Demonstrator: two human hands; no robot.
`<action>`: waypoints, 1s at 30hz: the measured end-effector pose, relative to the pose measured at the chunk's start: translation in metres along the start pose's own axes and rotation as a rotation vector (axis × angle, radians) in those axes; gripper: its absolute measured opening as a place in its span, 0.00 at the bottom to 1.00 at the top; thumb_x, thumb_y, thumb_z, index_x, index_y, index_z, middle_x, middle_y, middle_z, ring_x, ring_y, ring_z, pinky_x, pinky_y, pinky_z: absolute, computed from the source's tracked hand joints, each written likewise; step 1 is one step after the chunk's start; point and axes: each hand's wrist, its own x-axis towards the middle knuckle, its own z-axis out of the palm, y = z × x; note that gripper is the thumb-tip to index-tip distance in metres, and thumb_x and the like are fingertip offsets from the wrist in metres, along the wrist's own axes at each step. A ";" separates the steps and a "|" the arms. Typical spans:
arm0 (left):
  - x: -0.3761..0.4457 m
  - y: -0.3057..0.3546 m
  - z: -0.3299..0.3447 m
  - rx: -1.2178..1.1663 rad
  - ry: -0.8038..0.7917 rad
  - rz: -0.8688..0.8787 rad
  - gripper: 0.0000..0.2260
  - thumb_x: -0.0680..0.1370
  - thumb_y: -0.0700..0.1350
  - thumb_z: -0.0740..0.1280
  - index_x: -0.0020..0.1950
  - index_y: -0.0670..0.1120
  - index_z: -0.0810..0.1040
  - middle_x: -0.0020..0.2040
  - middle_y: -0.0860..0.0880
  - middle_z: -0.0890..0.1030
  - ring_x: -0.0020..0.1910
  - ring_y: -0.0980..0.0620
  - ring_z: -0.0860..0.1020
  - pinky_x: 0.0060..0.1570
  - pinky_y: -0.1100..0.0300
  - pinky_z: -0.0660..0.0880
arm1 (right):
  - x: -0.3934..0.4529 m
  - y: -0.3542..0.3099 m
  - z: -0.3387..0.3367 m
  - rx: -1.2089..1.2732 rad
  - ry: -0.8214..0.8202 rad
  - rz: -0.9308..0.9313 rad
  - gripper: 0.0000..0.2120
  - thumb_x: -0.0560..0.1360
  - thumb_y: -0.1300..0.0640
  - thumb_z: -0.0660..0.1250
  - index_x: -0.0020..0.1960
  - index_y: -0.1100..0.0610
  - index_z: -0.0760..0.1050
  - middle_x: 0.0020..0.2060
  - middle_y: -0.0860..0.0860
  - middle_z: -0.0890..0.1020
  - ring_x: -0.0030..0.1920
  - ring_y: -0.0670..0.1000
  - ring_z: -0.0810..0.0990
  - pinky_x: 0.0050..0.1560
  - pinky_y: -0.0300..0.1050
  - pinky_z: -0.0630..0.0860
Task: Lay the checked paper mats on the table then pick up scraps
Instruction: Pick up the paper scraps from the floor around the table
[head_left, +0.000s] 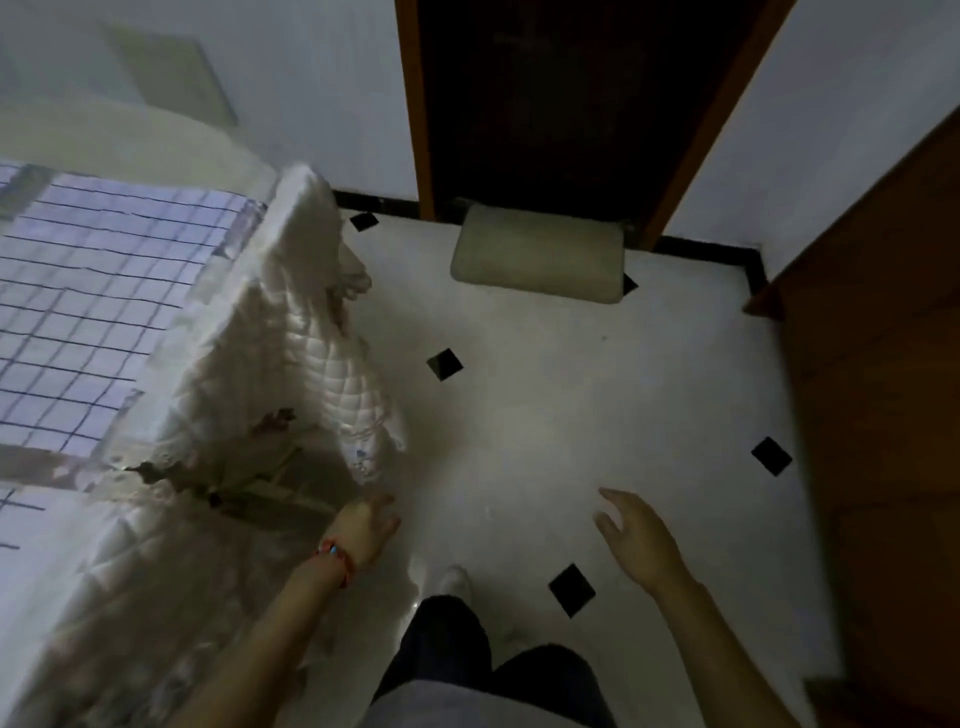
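A checked paper mat (98, 291), white with dark grid lines, lies flat on the table at the left. The table carries a white quilted cloth (332, 374) that hangs over its corner. My left hand (366, 527), with a red bracelet at the wrist, hovers beside the hanging cloth with nothing in it. My right hand (636, 538) is out over the white floor, fingers apart and empty. No scraps are visible on the floor; the picture is blurred.
The white floor (545, 415) has small black diamond tiles (444, 364). A pale doormat (537, 254) lies before a dark wooden door (561, 104). Brown wooden furniture (883, 389) stands along the right. My legs and a white shoe (454, 579) are below.
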 end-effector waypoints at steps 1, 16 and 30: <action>0.010 -0.004 0.005 0.011 -0.027 -0.019 0.19 0.78 0.47 0.61 0.68 0.43 0.69 0.67 0.41 0.73 0.66 0.44 0.71 0.64 0.59 0.65 | 0.007 0.003 0.008 0.012 -0.022 0.025 0.21 0.79 0.52 0.58 0.70 0.54 0.63 0.70 0.53 0.67 0.68 0.52 0.66 0.70 0.46 0.62; 0.181 -0.065 0.177 -0.069 -0.332 -0.266 0.19 0.78 0.46 0.61 0.67 0.41 0.69 0.68 0.40 0.71 0.66 0.44 0.71 0.68 0.58 0.63 | 0.198 0.098 0.181 0.062 -0.281 0.232 0.20 0.77 0.59 0.61 0.68 0.59 0.66 0.64 0.59 0.73 0.61 0.56 0.73 0.50 0.29 0.63; 0.390 -0.142 0.402 -0.047 -0.486 -0.277 0.19 0.79 0.48 0.58 0.68 0.43 0.67 0.67 0.40 0.71 0.66 0.43 0.69 0.67 0.54 0.65 | 0.409 0.228 0.423 0.141 -0.211 0.317 0.21 0.75 0.57 0.65 0.67 0.58 0.67 0.63 0.60 0.74 0.60 0.58 0.75 0.60 0.47 0.70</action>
